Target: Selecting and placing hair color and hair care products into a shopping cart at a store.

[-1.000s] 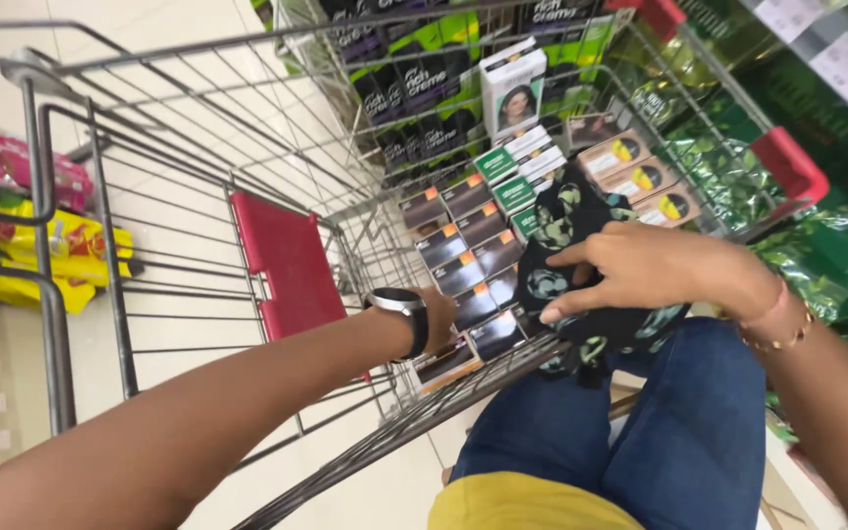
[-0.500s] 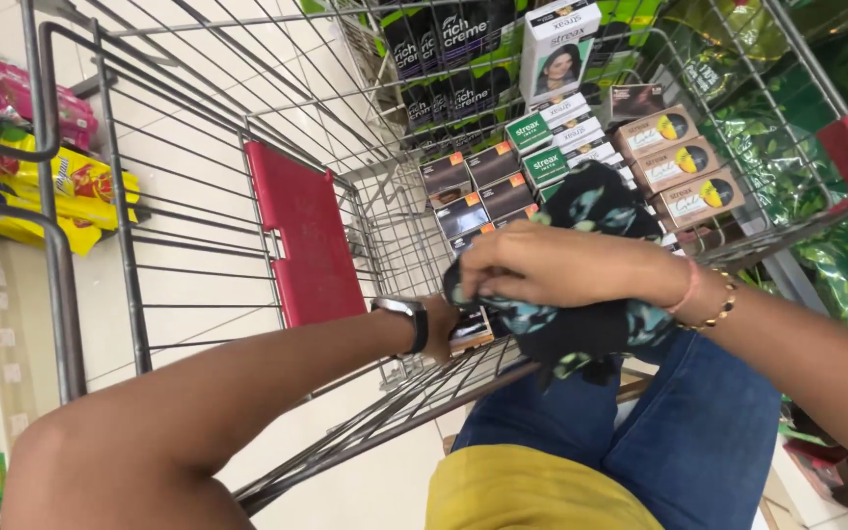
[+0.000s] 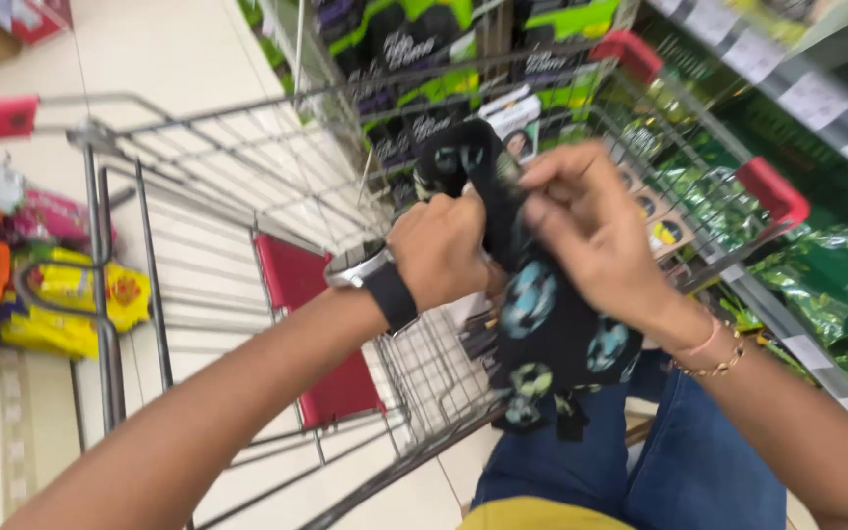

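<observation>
Both hands are up over the near end of a wire shopping cart (image 3: pixel 208 186), closed on a black cloth bag (image 3: pixel 547 334) printed with round teal and green motifs. Left hand (image 3: pixel 441 250), with a black-strapped watch (image 3: pixel 377 283) on the wrist, is curled into a fist around the bag's upper left part. Right hand (image 3: pixel 591 236), with a thin gold bracelet and a pink band (image 3: pixel 709 351) at the wrist, pinches the bag's top edge between thumb and fingers; the picture is blurred there, so the exact finger hold cannot be told. The bag hangs from the 2 hands, its lower end dangling over the person's blue jeans (image 3: pixel 630 461) and just in front of the cart's near wire wall.

Inside the cart, behind the hands, small boxes (image 3: pixel 664 231) with yellow and dark round marks lie against the right wall; most of the stack is hidden by the bag. A red plastic flap (image 3: pixel 311 334) sits upright in the cart's child-seat section, and red bumpers (image 3: pixel 772 191) cap the cart's corners.

On the right, shelves hold glossy green pouches (image 3: pixel 831 285) with pale rectangular price tags (image 3: pixel 817 98) on the rail above. At the far end stand black and lime-green packs (image 3: pixel 424 49). Low on the left, yellow, orange and pink bags (image 3: pixel 61 294) lie on a bottom shelf.
</observation>
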